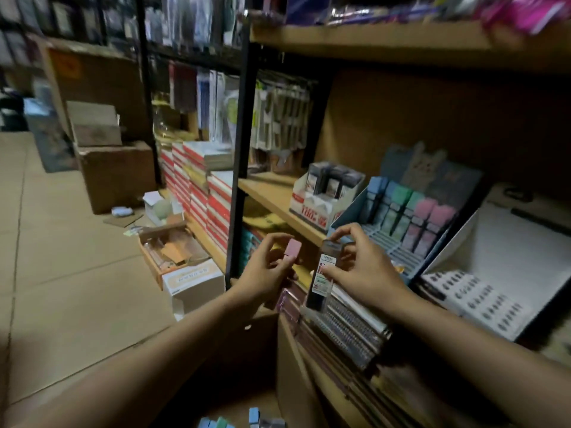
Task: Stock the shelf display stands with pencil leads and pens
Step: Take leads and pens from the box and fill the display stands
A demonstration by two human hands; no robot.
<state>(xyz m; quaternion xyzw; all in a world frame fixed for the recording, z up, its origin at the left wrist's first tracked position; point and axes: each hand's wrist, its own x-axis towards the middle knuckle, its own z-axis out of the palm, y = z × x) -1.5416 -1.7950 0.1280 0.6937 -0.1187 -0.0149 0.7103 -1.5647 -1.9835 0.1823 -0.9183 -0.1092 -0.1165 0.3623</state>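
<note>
With the blue display stand (349, 217) only part filled, the left hand (265, 273) pinched a pink lead case (293, 250) and the right hand (361, 267) gripped a dark lead pack (323, 273), neither yet shelved.

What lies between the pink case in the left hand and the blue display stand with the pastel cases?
The right hand and the dark lead pack it holds sit between the pink case, pinched by the left hand, and the blue display stand. Nothing else visible blocks the way.
</note>
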